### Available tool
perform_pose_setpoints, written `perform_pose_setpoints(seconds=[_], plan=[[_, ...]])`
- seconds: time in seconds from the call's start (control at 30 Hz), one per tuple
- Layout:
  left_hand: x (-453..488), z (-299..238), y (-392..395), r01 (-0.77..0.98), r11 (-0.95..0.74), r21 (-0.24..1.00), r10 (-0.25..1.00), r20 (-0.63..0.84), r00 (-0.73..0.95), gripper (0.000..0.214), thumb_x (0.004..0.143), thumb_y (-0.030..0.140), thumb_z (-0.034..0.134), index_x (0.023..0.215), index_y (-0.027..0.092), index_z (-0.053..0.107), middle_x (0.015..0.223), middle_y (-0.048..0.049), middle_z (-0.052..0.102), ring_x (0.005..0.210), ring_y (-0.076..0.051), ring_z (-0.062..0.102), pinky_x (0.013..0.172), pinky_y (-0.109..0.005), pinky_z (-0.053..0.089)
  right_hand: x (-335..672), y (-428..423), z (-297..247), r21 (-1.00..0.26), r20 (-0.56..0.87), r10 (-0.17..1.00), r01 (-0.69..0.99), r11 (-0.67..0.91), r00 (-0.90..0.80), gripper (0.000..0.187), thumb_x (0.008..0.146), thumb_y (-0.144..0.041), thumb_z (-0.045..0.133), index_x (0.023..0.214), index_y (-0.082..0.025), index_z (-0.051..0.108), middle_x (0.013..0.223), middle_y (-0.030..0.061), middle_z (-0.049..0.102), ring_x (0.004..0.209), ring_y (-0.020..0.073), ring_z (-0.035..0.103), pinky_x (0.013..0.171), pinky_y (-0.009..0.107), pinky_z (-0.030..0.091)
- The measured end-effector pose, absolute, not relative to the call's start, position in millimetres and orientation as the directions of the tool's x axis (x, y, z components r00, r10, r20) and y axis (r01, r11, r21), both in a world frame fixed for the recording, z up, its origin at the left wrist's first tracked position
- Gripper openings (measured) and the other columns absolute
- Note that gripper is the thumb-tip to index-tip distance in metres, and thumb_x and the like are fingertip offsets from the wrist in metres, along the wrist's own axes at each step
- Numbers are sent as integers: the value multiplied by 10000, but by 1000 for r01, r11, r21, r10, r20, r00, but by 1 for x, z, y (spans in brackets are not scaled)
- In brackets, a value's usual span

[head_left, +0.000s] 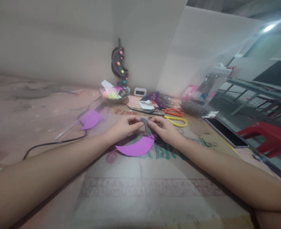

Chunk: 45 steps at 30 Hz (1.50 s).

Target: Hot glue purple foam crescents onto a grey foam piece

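Note:
Between my two hands is a small piece of dark grey felt-like material [148,128], pinched at its upper edges. My left hand [128,125] grips its left side with thumb and fingertips. On the other side, my right hand [163,127] pinches it the same way. Just below lies a purple crescent-shaped piece [137,148], its right tip close under the grey piece; whether they are joined I cannot tell. A second purple cutout [91,119] rests to the left of my left hand. Scissors with orange and yellow handles [178,121] lie just beyond my right hand.
Behind my hands stand a clear bowl of scraps [114,95], a small digital clock [140,92] and a purple glue gun [156,99]. Grey yarn [194,109], a clear bottle [212,84] and a phone [226,132] are at right. A decorated dark crescent [118,62] stands against the wall.

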<state>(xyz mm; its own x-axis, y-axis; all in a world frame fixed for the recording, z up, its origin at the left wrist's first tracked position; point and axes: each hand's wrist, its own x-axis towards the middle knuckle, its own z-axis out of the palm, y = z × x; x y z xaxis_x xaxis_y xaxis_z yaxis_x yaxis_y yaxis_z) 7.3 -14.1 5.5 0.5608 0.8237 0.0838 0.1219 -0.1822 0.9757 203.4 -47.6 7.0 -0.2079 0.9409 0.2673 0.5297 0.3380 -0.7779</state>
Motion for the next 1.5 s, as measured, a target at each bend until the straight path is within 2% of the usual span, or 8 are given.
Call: perform_pose_setpoints(seconds=[0.33, 0.57, 0.87, 1.0, 1.1, 1.2, 1.3, 1.5], plan=[[7, 6, -15, 142, -239, 961, 813, 118, 570, 193, 785, 339, 592, 743, 151, 597, 694, -27, 632, 607, -109, 546, 502, -202, 375, 203, -49, 7, -766, 278, 939, 543, 344, -204, 298, 869, -460, 519, 741, -192, 528, 559, -49, 490, 510, 105, 451, 528, 235, 378], [8, 5, -16, 168, -207, 964, 834, 84, 545, 150, 771, 307, 585, 745, 164, 547, 716, -25, 654, 604, -110, 553, 501, -198, 384, 204, -48, 6, -735, 296, 929, 569, 370, -222, 278, 873, -433, 525, 747, -186, 542, 598, -43, 515, 539, 105, 463, 559, 235, 386], [9, -2, -10, 181, -213, 960, 844, 88, 529, 119, 756, 297, 566, 764, 181, 540, 661, -3, 601, 560, -108, 518, 502, -208, 382, 203, -50, 8, -744, 288, 937, 570, 348, -196, 290, 885, -456, 511, 762, -194, 536, 552, -56, 486, 493, 96, 429, 526, 231, 368], [10, -4, -8, 95, -174, 980, 853, 102, 512, 57, 734, 223, 545, 769, 184, 525, 598, 28, 538, 507, -85, 479, 501, -204, 378, 204, -50, 9, -743, 300, 937, 571, 348, -181, 299, 884, -460, 506, 749, -194, 531, 554, -54, 479, 493, 95, 424, 512, 228, 358], [10, -5, -7, 17, -128, 992, 861, 103, 498, 115, 717, 183, 540, 826, 196, 504, 577, 46, 513, 494, -86, 475, 487, -199, 367, 204, -50, 9, -736, 311, 933, 576, 356, -180, 304, 885, -461, 504, 746, -193, 533, 562, -50, 484, 501, 95, 429, 515, 227, 358], [9, -3, -9, 75, -163, 984, 846, 100, 524, 114, 753, 242, 570, 846, 180, 548, 609, 24, 547, 526, -96, 504, 495, -205, 373, 204, -49, 8, -736, 310, 934, 576, 355, -179, 301, 884, -463, 506, 757, -192, 535, 560, -54, 477, 494, 93, 421, 513, 226, 359], [7, 2, -11, 144, -250, 958, 811, 126, 571, 197, 798, 350, 578, 782, 156, 605, 655, -10, 593, 585, -108, 537, 538, -218, 398, 204, -50, 8, -746, 302, 935, 564, 353, -186, 293, 887, -460, 502, 770, -194, 537, 551, -56, 480, 485, 94, 424, 509, 227, 361], [7, 3, -11, 169, -369, 914, 772, 200, 603, 246, 794, 392, 598, 737, 158, 648, 699, -20, 645, 659, -129, 575, 616, -231, 433, 204, -50, 9, -720, 312, 930, 590, 365, -195, 281, 887, -437, 506, 753, -192, 544, 567, -41, 515, 533, 109, 466, 552, 236, 382]])
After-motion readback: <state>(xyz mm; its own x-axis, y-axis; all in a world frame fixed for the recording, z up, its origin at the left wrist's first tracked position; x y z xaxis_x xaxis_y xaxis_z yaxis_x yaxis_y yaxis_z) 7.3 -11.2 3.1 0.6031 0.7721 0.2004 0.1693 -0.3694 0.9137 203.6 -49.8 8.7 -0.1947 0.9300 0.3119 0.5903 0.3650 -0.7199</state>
